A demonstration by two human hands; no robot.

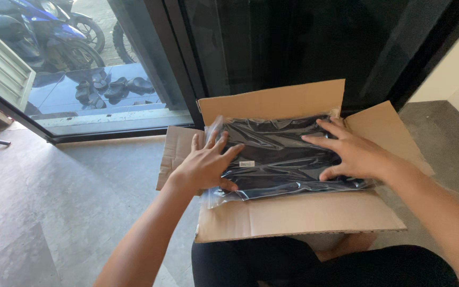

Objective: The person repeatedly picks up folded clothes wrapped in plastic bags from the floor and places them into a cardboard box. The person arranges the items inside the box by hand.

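Taking the open cardboard box (298, 215) as the landmark, the floor (54, 202) to its left is grey and bare up to a glass door (96, 79), beyond which motorbikes (43, 32) and some dark shoes (112, 87) stand outside.

At the box's left edge, the left hand (205, 166) lies flat, fingers spread wide, on the left end of a clear plastic bag holding something dark and folded (280, 157). It grips nothing; the palm presses down, the heel over the left flap (176, 151). The bag sits across the box's mouth, its left end poking past the wall, its near edge resting on the front flap. A small white label (247, 163) shows just right of that hand's fingers.

On the bag's right end the right hand (349, 154) is likewise spread and flat, thumb tucked at the near edge, holding nothing closed.

The risks, as I judge them: the plastic is slick and glossy, so flat palms may slide over it instead of moving it, and the bag could skid out towards the front flap and the person's lap. The left end overhangs the box wall, so pushing down may crumple that corner or catch it on the flap. Uneven pressure from the two hands could tilt the bag, jamming it crookedly in the box. The back flap (272, 101) stands upright against the dark glass and may fold inward.
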